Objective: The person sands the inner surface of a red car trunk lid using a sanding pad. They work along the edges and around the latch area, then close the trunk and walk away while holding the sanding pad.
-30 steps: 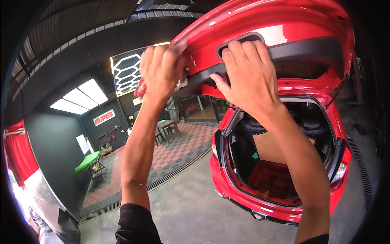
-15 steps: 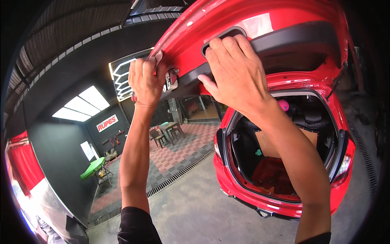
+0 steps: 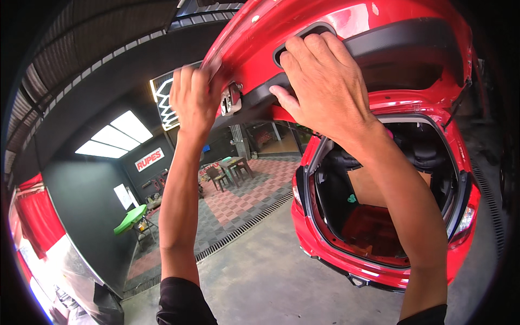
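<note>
Overhead, the raised red tailgate (image 3: 246,51) slants across the view, its inner side towards me. My right hand (image 3: 325,81) has its fingers hooked into the dark oval grip recess (image 3: 278,54), its thumb resting apart below. Beside the tailgate's left edge my left hand (image 3: 190,103) is closed, knuckles up. A greyish, blurred piece shows by its fingers against the edge; what it is I cannot make out. The metal latch (image 3: 230,99) sits between my two hands. Black trim (image 3: 401,43) runs along the panel.
Below stands the red car's open boot, with a brown board (image 3: 360,187) inside and the rear bumper (image 3: 346,271) under it. A floor drain grate (image 3: 244,233) crosses the concrete. Further off are a table with chairs (image 3: 233,168) and a green-topped stand (image 3: 130,219).
The view has shifted slightly, so the car and room sit further right. My right hand stays in the recess. My left hand has moved slightly along the tailgate edge, its fingertips now blurred.
</note>
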The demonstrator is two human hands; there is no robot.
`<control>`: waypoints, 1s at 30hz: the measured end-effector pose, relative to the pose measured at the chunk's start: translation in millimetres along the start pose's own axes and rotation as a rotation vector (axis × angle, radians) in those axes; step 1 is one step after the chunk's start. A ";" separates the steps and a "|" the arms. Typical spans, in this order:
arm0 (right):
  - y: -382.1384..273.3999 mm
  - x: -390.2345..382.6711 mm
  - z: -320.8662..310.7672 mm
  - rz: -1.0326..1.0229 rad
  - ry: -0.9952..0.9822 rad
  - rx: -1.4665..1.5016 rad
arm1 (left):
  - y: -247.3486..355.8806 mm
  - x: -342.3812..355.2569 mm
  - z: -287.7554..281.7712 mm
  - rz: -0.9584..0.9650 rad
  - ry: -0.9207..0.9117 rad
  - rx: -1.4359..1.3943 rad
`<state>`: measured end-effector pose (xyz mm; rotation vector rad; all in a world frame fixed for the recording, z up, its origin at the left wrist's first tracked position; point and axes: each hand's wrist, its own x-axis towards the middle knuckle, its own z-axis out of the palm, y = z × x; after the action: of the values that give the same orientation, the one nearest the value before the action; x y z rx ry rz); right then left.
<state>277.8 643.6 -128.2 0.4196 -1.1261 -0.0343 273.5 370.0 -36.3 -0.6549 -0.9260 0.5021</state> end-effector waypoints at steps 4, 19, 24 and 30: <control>3.2 -2.3 6.5 -0.047 0.078 -0.022 | -42.6 -131.2 -52.2 -0.403 -0.265 0.118; -2.5 -5.7 25.2 0.019 0.112 -0.009 | 17.9 18.4 -32.2 -0.320 -0.053 -0.202; 0.4 -2.8 21.0 0.036 0.234 0.050 | -12.7 27.6 19.9 -0.201 0.024 -0.072; 4.6 -8.0 26.4 -0.051 0.190 -0.158 | -21.7 -18.5 24.0 -0.292 -0.002 0.005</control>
<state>250.2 641.6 -124.1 0.3038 -0.9180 -0.1254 246.1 349.9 -21.0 -0.5037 -1.0026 0.2442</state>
